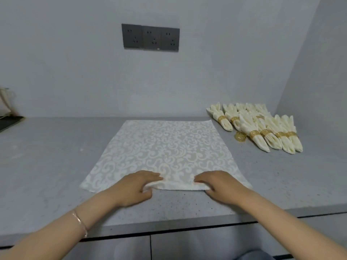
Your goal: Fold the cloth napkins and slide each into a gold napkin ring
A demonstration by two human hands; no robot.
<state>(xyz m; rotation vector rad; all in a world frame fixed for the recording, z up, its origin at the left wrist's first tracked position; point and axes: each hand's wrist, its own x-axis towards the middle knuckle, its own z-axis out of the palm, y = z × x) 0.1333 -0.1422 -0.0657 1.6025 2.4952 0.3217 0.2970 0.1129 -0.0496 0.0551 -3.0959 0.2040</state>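
Observation:
A cream patterned cloth napkin (165, 147) lies spread flat on the grey counter (56, 156). My left hand (135, 186) and my right hand (217, 184) both pinch its near edge, fingers on top and thumbs under, lifting a small fold of cloth between them. A loose gold napkin ring (240, 136) sits to the right of the napkin. Beside it lie several folded napkins (262, 128), each held in a gold ring.
A grey wall with a dark socket panel (150, 38) rises behind the counter. A dark object (9, 121) and a pale bag (5, 102) sit at the far left. The counter's front edge (169, 229) runs just below my wrists.

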